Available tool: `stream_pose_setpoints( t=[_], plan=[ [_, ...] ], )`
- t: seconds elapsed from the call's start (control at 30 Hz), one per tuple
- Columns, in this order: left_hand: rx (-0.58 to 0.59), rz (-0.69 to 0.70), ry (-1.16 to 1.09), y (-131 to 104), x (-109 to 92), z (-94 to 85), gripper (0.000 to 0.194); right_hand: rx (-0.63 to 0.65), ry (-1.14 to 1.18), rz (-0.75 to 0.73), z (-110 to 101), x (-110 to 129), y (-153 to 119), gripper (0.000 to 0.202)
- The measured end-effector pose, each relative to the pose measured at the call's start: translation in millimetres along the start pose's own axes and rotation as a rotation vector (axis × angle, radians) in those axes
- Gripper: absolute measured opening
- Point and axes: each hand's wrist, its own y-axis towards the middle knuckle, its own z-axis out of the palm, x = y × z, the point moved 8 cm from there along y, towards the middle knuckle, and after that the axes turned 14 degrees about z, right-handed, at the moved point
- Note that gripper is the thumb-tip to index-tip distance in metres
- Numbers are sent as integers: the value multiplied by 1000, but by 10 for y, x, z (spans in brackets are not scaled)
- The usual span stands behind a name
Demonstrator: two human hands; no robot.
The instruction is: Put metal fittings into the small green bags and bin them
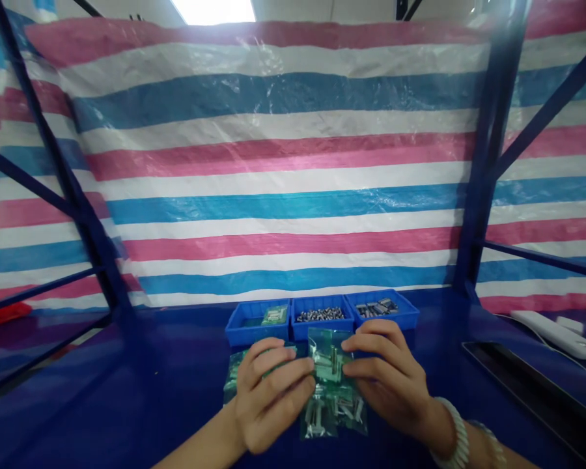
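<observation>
Between my two hands is a small clear green-tinted plastic bag [328,357] with metal pieces inside. My left hand [273,391] pinches its left edge, and the fingers of my right hand [390,371] close on its right edge. Just below it, more small bags [318,420] of metal parts lie on the blue tabletop [185,384]. Another green-tinted bag [232,371] shows partly behind my left hand. The thumb tips are partly hidden.
Three blue bins stand behind my hands: the left bin [232,332] holds bags, the middle bin [297,331] small metal pieces, the right bin [405,319] longer ones. At right lie a black flat panel [532,391] and a white power strip [557,332]. Blue posts [493,150] flank the table.
</observation>
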Motion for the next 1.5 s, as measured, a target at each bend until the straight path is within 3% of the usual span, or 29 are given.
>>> stream_pose_setpoints(
  t=[0.07, 0.13, 0.23, 0.33, 0.4, 0.5, 0.6, 0.73, 0.8, 0.9, 1.07, 1.13, 1.2, 1.27, 1.33, 1.4, 1.43, 1.5],
  plan=[
    [23, -164, -129, 3, 103, 83, 21, 52, 73, 61, 64, -65, 34, 30],
    [35, -417, -260, -66, 235, 199, 25, 120, 120, 145, 153, -146, 50, 28],
    [113, -751, -401, -276, 360, 420, 12, 187, 137, 287, 265, -287, 39, 24],
    [148, -971, -483, -512, 531, 522, 8, 160, 138, 394, 279, -435, 32, 24],
    [103, -1098, -451, -675, 772, 452, 16, 86, 127, 446, 215, -541, 44, 21],
    [39, -1243, -285, -911, 1267, 214, 28, -77, 79, 508, 39, -688, 63, 14],
    [66, -1268, -199, -1108, 1707, 69, 36, -197, 7, 554, -112, -791, 59, 13],
    [221, -1276, -162, -1469, 1948, 130, 26, -234, -51, 591, -164, -876, 22, 12],
    [331, -1265, -169, -1643, 1911, 242, 15, -234, -94, 604, -159, -903, -7, 12],
    [501, -1235, -191, -1821, 1760, 408, 14, -233, -143, 620, -150, -931, -44, 13],
    [619, -1124, -113, -1759, 1586, 413, 8, -189, -148, 666, -86, -991, -50, 15],
    [604, -1086, -59, -1620, 1545, 354, 16, -81, -118, 691, 17, -1025, -52, 16],
    [575, -1048, -27, -1414, 1450, 329, 21, 158, -76, 725, 210, -1050, -101, 15],
    [560, -994, -64, -1150, 1243, 391, 22, 488, -32, 745, 439, -1019, -243, 14],
    [581, -926, -182, -867, 913, 533, 18, 739, -33, 734, 571, -943, -413, 25],
    [647, -826, -376, -612, 499, 706, 17, 841, -99, 722, 597, -889, -515, 40],
    [730, -760, -513, -526, 264, 805, 28, 857, -144, 728, 591, -882, -540, 43],
    [849, -724, -613, -464, -22, 875, 44, 870, -216, 756, 574, -899, -563, 39]
  ],
)
